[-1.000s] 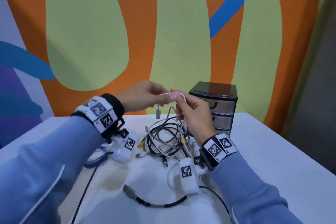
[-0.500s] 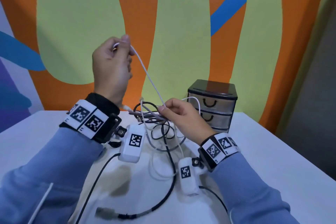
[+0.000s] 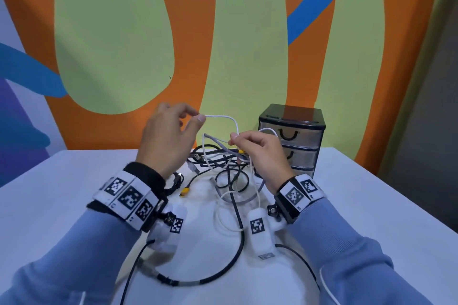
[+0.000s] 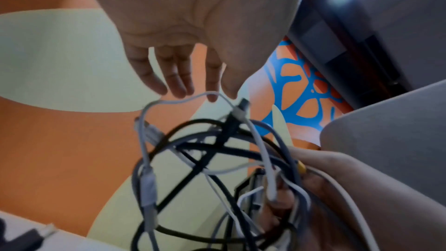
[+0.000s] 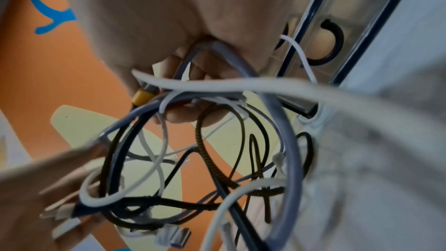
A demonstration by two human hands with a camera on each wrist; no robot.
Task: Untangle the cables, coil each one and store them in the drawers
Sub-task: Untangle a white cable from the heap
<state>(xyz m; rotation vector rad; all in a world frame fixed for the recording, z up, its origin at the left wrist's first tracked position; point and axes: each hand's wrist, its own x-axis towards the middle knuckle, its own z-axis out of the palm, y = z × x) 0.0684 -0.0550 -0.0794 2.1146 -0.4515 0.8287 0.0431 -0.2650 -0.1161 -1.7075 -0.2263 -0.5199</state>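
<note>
Here, my left hand (image 3: 171, 138) pinches the white cable (image 3: 223, 117) at thumb and fingertip, while my right hand (image 3: 260, 153) grips the tangled bundle (image 3: 223, 163) above the table (image 3: 371, 205), near the drawers (image 3: 295, 141).

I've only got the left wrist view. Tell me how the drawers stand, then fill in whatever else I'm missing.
Observer: In the head view, the drawers all look shut, though the right hand hides part of the bottom one.
Operator: Report what's lying on the table.
Observer: A yellow plug lies on the table. Its cable leads up towards the hands.
Operator: Say what the right hand grips.
Observer: In the right wrist view, a grey cable loops through its curled fingers.
</note>
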